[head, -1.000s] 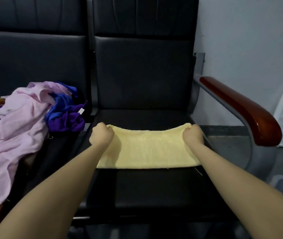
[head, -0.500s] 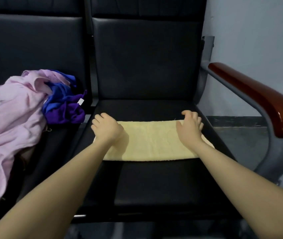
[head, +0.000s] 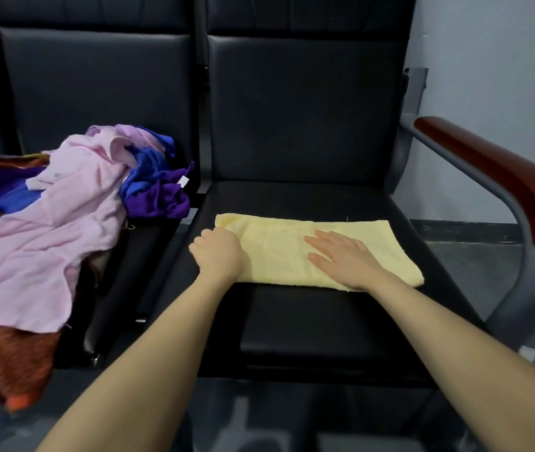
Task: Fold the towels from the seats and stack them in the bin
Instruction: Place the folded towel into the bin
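Spanning most of the view, two black padded seats stand side by side, the right seat (head: 308,321) with a grey frame and a glossy brown armrest (head: 500,177) on its far side. The left seat (head: 103,93) carries a heap of unfolded towels: a large pink towel (head: 41,243) draped over the front, a blue and purple towel (head: 158,187) bunched against the gap between the seats, and an orange one (head: 15,363) showing beneath the pink.

On the right seat lies the yellow towel (head: 279,246), folded into a long flat band across the cushion, its left end near the seat's inner edge and its right end short of the armrest. A second ago both hands gripped its far corners in fists; half a second ago they lay on its two ends.

Now the right hand (head: 347,259) has slid inward to the middle of the band and lies flat, palm down, fingers straight and spread toward the left. The left hand (head: 217,252) remains at the left end, its fingers curled under out of sight, so whether it grips the towel's edge or merely rests there cannot be told. Since the last frame, the towel looks flatter and longer. No bin is identifiable.
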### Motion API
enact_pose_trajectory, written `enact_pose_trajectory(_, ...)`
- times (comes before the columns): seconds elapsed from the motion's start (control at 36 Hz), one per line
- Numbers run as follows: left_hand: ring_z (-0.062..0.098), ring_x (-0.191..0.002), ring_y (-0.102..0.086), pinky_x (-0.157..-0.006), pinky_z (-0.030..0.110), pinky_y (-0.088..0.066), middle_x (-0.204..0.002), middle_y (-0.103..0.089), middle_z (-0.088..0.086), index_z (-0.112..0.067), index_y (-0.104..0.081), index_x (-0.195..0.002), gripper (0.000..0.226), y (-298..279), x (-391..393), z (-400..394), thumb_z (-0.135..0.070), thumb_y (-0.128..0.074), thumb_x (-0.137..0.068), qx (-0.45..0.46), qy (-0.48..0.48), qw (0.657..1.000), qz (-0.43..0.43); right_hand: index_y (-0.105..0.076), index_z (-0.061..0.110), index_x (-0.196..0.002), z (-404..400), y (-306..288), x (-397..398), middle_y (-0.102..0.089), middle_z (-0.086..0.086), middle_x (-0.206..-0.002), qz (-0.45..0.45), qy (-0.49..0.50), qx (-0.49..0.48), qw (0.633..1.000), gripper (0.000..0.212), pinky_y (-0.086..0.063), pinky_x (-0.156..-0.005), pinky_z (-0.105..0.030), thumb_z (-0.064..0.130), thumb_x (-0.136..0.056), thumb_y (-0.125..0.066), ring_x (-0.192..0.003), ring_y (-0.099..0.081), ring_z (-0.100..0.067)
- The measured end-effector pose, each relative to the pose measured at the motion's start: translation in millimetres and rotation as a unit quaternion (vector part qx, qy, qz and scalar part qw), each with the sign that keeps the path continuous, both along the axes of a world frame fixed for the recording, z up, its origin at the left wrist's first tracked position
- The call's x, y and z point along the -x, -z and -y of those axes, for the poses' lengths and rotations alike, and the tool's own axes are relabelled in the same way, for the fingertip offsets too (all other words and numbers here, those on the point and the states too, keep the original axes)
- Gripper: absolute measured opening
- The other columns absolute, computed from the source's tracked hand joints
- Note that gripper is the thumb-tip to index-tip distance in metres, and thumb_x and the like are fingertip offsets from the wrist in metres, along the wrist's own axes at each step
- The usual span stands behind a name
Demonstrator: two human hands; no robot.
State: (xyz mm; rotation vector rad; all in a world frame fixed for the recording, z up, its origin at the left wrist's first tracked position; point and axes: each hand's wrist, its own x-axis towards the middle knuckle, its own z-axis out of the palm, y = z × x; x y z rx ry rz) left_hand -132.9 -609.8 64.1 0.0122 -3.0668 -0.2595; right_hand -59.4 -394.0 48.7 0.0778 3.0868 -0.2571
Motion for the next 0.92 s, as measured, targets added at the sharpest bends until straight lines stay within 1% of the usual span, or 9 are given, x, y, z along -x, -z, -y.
enact_pose_trajectory(0.19, 0.030, -0.096, -0.057, -0.070, 0.034, -0.037, -0.107, -0.058, 0.011, -0.002, -0.043, -0.118, 0.029, -20, -5, -2, -0.024, -0.037, -0.100, -0.169, 0.075, 0.982, -0.037, -0.017, 0.043, -0.149, 15, -6, 2, -0.008, 0.012, -0.160, 0.024, 0.017, -0.009, 1.000, 0.055, -0.003, -0.116, -0.035, 0.059, -0.097, -0.021, -0.147, -0.004, -0.012)
enact_pose_trajectory(0.33, 0.015, -0.084, -0.046, -0.059, 0.026, -0.032, -0.087, -0.052, -0.003, -0.010, -0.054, -0.104, 0.020, -49, -8, -3, -0.026, -0.045, -0.097, -0.362, 0.125, 0.924, -0.024, -0.019, 0.043, -0.149, 38, -5, 11, -0.009, 0.010, -0.160, 0.025, 0.018, 0.018, 0.999, 0.056, -0.004, -0.115, -0.037, 0.061, -0.095, -0.025, -0.147, -0.005, -0.014)
enact_pose_trajectory(0.42, 0.015, -0.080, -0.049, -0.054, 0.022, -0.033, -0.074, -0.048, -0.010, -0.015, -0.052, -0.092, 0.013, -55, -11, -9, -0.027, -0.048, -0.095, -0.364, 0.149, 0.919, -0.030, -0.026, 0.040, -0.147, 49, -5, 18, -0.018, 0.009, -0.158, 0.004, 0.022, 0.069, 0.997, 0.054, -0.007, -0.116, -0.038, 0.054, -0.096, -0.033, -0.146, -0.012, -0.015)
enact_pose_trajectory(0.53, 0.015, -0.077, -0.052, -0.056, 0.028, -0.037, -0.076, -0.053, -0.007, -0.015, -0.053, -0.090, 0.014, -61, -19, -29, -0.028, -0.049, -0.092, -0.360, 0.163, 0.918, -0.026, -0.045, 0.033, -0.138, 39, -12, 10, -0.038, 0.010, -0.144, -0.048, 0.053, 0.348, 0.935, 0.040, -0.035, -0.111, -0.041, 0.033, -0.098, -0.044, -0.132, -0.040, -0.016)
enact_pose_trajectory(0.58, 0.015, -0.075, -0.053, -0.055, 0.028, -0.037, -0.076, -0.054, -0.005, -0.015, -0.052, -0.087, 0.013, -63, -22, -41, -0.027, -0.049, -0.091, -0.355, 0.175, 0.918, -0.021, -0.052, 0.028, -0.131, 25, -20, 2, -0.045, 0.007, -0.132, -0.101, 0.087, 0.321, 0.938, 0.034, -0.041, -0.105, -0.040, 0.031, -0.099, -0.043, -0.120, -0.047, -0.014)
enact_pose_trajectory(0.67, 0.017, -0.077, -0.056, -0.059, 0.029, -0.041, -0.078, -0.056, -0.004, -0.013, -0.056, -0.092, 0.015, -65, -33, -66, -0.027, -0.050, -0.090, -0.368, 0.200, 0.908, 0.001, -0.057, 0.020, -0.124, -2, -31, -12, -0.053, 0.001, -0.124, -0.139, 0.148, 0.225, 0.953, 0.032, -0.033, -0.105, -0.040, 0.032, -0.101, -0.038, -0.118, -0.047, -0.019)
enact_pose_trajectory(0.81, 0.011, -0.069, -0.061, -0.065, 0.026, -0.049, -0.078, -0.060, -0.002, -0.017, -0.050, -0.092, 0.020, -62, -54, -109, -0.037, -0.049, -0.095, -0.371, 0.250, 0.886, 0.124, -0.062, 0.016, -0.117, -34, -39, -29, -0.063, -0.005, -0.117, -0.107, 0.258, 0.257, 0.925, 0.044, -0.032, -0.105, -0.044, 0.040, -0.102, -0.029, -0.116, -0.052, -0.026)
enact_pose_trajectory(0.86, 0.020, -0.081, -0.068, -0.076, 0.033, -0.053, -0.093, -0.067, 0.008, -0.007, -0.052, -0.110, 0.038, -57, -56, -118, -0.041, -0.042, -0.098, -0.373, 0.245, 0.877, 0.178, -0.059, 0.016, -0.125, -37, -43, -31, -0.061, -0.006, -0.122, -0.069, 0.286, 0.260, 0.920, 0.051, -0.030, -0.108, -0.045, 0.045, -0.101, -0.024, -0.119, -0.051, -0.028)
enact_pose_trajectory(0.92, 0.020, -0.088, -0.063, -0.076, 0.031, -0.049, -0.107, -0.065, 0.013, 0.001, -0.049, -0.126, 0.052, -53, -53, -119, -0.042, -0.037, -0.099, -0.353, 0.224, 0.893, 0.169, -0.058, 0.016, -0.125, -36, -43, -29, -0.061, -0.005, -0.120, -0.043, 0.298, 0.237, 0.924, 0.052, -0.031, -0.106, -0.043, 0.047, -0.101, -0.024, -0.118, -0.051, -0.027)
